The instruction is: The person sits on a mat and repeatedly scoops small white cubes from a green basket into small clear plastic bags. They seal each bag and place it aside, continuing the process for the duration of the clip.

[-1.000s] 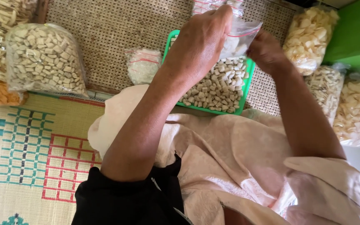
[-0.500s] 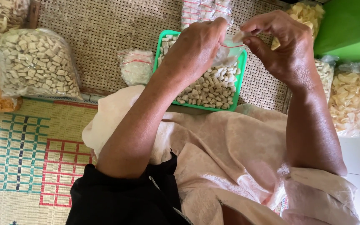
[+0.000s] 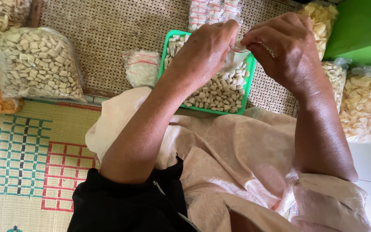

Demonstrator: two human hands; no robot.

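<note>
Woven mat (image 3: pixel 108 38) below; small clear bag (image 3: pixel 235 55) pinched between left hand (image 3: pixel 205 53) and right hand (image 3: pixel 286 51), above green tray (image 3: pixel 249 81).

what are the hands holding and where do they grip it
Both the left hand and right hand pinch the top edge of a small clear plastic bag above the green tray.

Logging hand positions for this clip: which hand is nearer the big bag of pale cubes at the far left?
Left. The left hand is over the green tray, on the side toward the bag; the right hand is past the tray's far edge.
</note>
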